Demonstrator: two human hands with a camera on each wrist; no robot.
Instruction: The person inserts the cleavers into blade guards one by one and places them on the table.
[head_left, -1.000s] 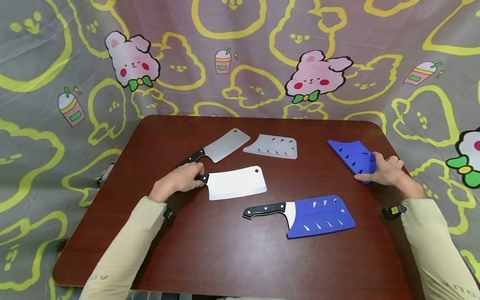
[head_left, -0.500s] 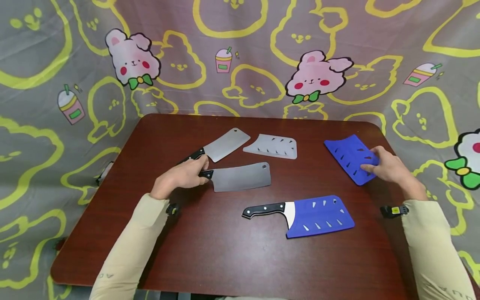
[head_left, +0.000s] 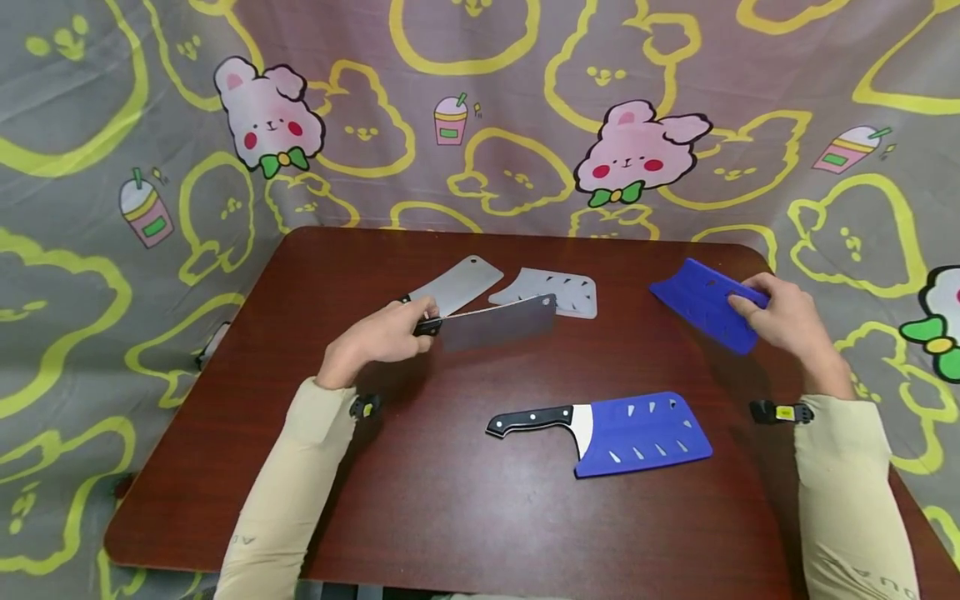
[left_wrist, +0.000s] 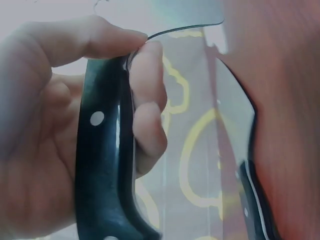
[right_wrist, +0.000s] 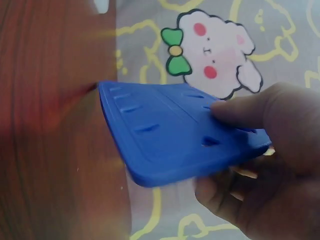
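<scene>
My left hand grips the black handle of a cleaver, its blade pointing right and raised over the table. In the left wrist view the fingers and thumb wrap the riveted handle. My right hand pinches a blue blade cover by its right end, thumb on top and fingers below, as the right wrist view shows of the slotted cover. Behind the left hand lies a second cleaver, its handle mostly hidden. A white blade cover lies behind the held blade, partly overlapped by it.
A third cleaver, its blade inside a blue cover, lies at the front right with its black handle pointing left. The dark red table has rounded corners. A patterned curtain hangs close behind and along its sides.
My left hand has lifted the cleaver off the table, moving it right and back, with the blade now tilted. My right hand has raised the blue cover and tipped it.
</scene>
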